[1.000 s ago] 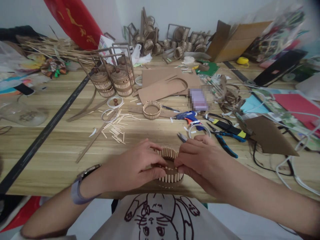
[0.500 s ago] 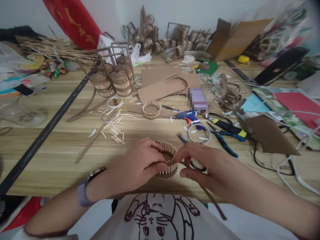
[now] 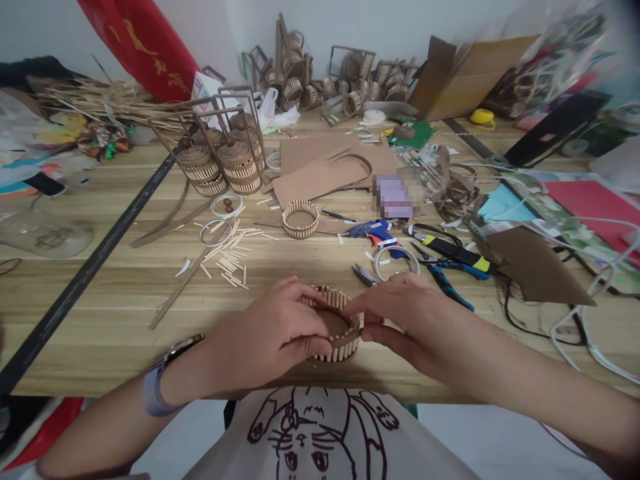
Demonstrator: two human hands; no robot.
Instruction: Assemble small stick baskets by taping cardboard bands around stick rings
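Observation:
At the table's near edge sits a small round basket point(image 3: 344, 349) with a brown base and a wall of short wooden sticks. My left hand point(image 3: 280, 327) grips its left side, thumb at the near rim and fingers inside. On the right, my right hand point(image 3: 400, 313) closes thumb and fingers at the rim, covering part of the wall. A brown strip runs along the inner near rim; its far end is hidden by my right hand. Beyond stands a similar stick basket point(image 3: 301, 220), untouched. Small pliers point(image 3: 365, 273) lie just past my right hand.
Loose sticks point(image 3: 233, 257) and white rings point(image 3: 217, 232) lie left of centre. A blue glue gun point(image 3: 375, 231), a cutter point(image 3: 455, 252) and blue-handled pliers point(image 3: 453, 288) are to the right. Lidded baskets with tall handles point(image 3: 240, 160) and cardboard sheets point(image 3: 320, 177) stand or lie farther back.
The brown strip that hung below my right hand past the table edge no longer shows there. My right hand has shifted up slightly and closed in at the basket's right rim.

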